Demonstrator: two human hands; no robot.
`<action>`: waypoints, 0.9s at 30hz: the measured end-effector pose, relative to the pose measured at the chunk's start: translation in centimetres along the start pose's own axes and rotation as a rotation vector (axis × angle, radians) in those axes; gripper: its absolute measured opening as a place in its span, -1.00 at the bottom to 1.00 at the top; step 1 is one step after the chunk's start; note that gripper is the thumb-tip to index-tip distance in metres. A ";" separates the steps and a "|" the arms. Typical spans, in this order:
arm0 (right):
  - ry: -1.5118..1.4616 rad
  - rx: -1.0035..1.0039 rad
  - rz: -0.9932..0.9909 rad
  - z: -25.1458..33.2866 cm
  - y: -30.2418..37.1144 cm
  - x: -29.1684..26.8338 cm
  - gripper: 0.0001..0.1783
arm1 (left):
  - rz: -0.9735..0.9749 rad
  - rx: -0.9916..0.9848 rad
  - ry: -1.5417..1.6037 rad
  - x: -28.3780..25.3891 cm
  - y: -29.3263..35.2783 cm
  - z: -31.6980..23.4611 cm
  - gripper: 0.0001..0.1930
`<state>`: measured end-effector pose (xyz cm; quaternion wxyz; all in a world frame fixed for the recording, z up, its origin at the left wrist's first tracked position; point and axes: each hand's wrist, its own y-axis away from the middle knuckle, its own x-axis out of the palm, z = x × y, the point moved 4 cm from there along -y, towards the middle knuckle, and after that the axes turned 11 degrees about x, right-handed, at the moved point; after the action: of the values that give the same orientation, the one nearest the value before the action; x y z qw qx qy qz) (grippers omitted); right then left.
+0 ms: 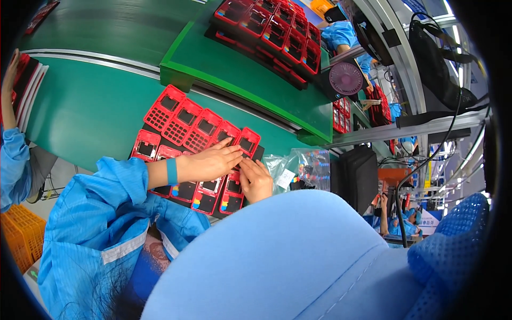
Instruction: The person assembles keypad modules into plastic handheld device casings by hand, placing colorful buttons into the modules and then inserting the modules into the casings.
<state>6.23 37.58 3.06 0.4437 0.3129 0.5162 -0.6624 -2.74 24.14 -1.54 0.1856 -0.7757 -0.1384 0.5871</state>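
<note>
Red casings [204, 127]; green worktop [90, 98]; blue sleeve [109, 184]; teal wristband [172, 171].

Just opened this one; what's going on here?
A person's left hand and right hand are close together over red phone cases set out in rows on a dark tray. Both hands are toward its right end; whether they grip anything is hidden. More red cases sit on the raised green shelf beyond.

Strip lights [456, 35] glow — metal framing [409, 66], green workbench [90, 101].
</note>
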 end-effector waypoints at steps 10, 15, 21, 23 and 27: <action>0.078 0.784 -0.003 -9.0 4.3 -10.3 -0.78 | 0.021 0.018 -0.070 1.6 -0.2 0.1 -0.43; 0.384 0.725 0.031 -15.0 7.9 -8.9 -0.57 | 0.069 -0.060 0.023 1.0 -0.9 0.4 -0.42; 0.490 0.577 0.011 -14.6 7.7 -6.9 -0.60 | 0.104 -0.055 -0.050 1.6 -0.5 0.3 -0.44; 0.488 0.578 -0.009 -15.4 7.8 -6.9 -0.65 | 0.061 -0.027 -0.073 1.5 -0.6 0.2 -0.45; 0.495 0.499 -0.138 -16.2 7.5 -7.9 -0.72 | 0.059 -0.029 -0.129 1.6 -0.8 0.2 -0.46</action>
<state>15.59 54.69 2.55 0.1696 0.5269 0.4501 -0.7007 -2.50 25.61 -2.57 0.1477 -0.7426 -0.1356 0.6391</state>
